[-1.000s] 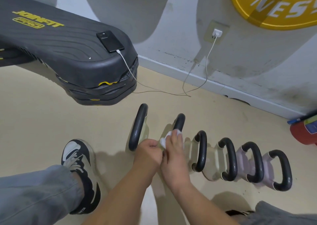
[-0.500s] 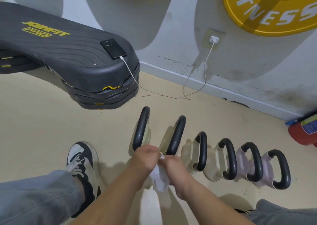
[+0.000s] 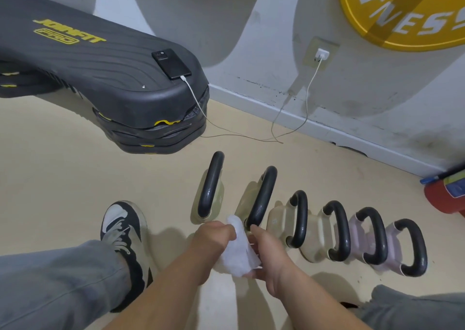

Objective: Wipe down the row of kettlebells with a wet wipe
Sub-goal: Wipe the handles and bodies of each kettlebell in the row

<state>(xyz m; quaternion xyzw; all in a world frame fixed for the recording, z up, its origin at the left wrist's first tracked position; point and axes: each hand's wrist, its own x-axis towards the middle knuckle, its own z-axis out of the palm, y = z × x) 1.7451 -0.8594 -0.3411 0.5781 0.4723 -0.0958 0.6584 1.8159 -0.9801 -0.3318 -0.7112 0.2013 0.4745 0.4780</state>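
Observation:
Several kettlebells with black handles stand in a row on the beige floor, from the leftmost kettlebell (image 3: pixel 210 186) through the second kettlebell (image 3: pixel 261 199) to the rightmost kettlebell (image 3: pixel 412 248). A crumpled white wet wipe (image 3: pixel 239 251) hangs between my hands, just in front of the first two kettlebells. My left hand (image 3: pixel 210 244) grips the wipe's left side with curled fingers. My right hand (image 3: pixel 270 256) holds its right side, one fingertip close to the base of the second kettlebell's handle. The wipe is off the kettlebells.
A stack of black step platforms (image 3: pixel 100 85) stands at left with a phone (image 3: pixel 171 63) charging on top; its cable (image 3: pixel 289 126) trails over the floor to a wall socket. My left shoe (image 3: pixel 123 229) is beside the row. A red extinguisher (image 3: pixel 445 196) lies far right.
My right hand came down off the second kettlebell's handle with the wipe. Both hands now hold the wipe, spread wider between them, in front of the kettlebells.

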